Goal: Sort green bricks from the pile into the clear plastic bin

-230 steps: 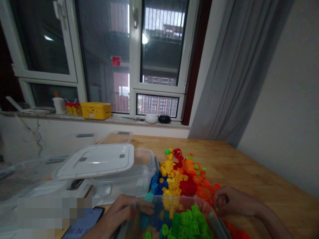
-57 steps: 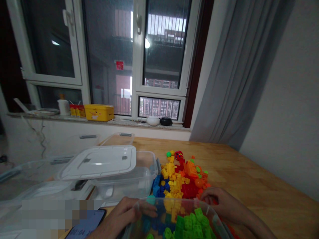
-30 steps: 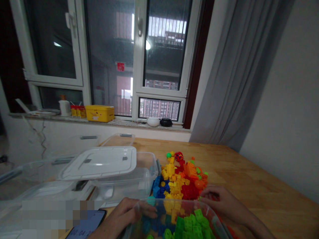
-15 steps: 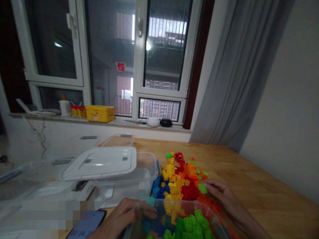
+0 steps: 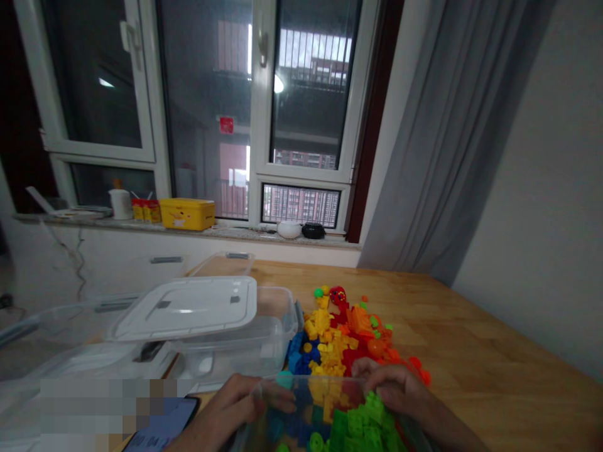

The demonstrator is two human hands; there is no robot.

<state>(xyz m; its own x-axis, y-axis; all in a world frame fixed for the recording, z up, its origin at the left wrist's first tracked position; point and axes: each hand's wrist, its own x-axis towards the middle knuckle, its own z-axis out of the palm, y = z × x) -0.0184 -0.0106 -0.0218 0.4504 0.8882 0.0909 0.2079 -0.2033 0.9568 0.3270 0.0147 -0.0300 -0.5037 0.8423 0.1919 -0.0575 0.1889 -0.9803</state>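
Note:
A clear plastic bin (image 5: 264, 414) at the bottom edge holds green, blue and yellow toy bricks (image 5: 358, 424). My left hand (image 5: 230, 408) grips the bin's near left rim, fingers curled over it. Over the bin's far right rim hovers my right hand (image 5: 400, 392), fingers bent down above the green bricks; what it holds, if anything, is hidden. Just beyond the bin a pile of yellow, red, orange and blue bricks (image 5: 348, 339) lies on the wooden table (image 5: 471, 351).
Several clear tubs stand at the left, one with a white lid (image 5: 188, 307) resting on it. A phone (image 5: 160, 427) lies at the bottom left. A yellow box (image 5: 187, 213) and small items sit on the windowsill. A grey curtain (image 5: 447, 138) hangs at the right.
My right hand picked a green brick from the pile half a second ago and has moved left and nearer, over the bin. The left hand has stayed on the rim.

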